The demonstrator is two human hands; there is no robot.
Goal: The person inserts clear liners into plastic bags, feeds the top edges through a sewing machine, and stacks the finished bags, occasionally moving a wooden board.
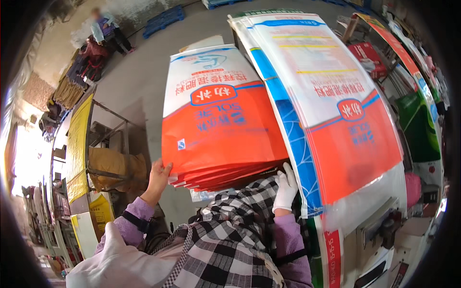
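Note:
A stack of flat red-and-white printed bags (216,139) lies in front of me, its near edge showing several layers. My left hand (156,180) is bare and at the near left corner of the stack, its thumb and fingers closed on the edge of the bags. My right hand (285,189) wears a white glove. It rests at the near right corner of the stack with its fingers stretched out along the side, apparently holding nothing. My checked black-and-white apron (225,235) lies against the stack's near side.
To the right stands a taller pile of similar bags (331,96), with blue-patterned bags (283,101) along its side. A metal-framed rack (108,170) holding a tan bundle is at the left. Far left, a person (109,31) stands near a blue pallet (163,20).

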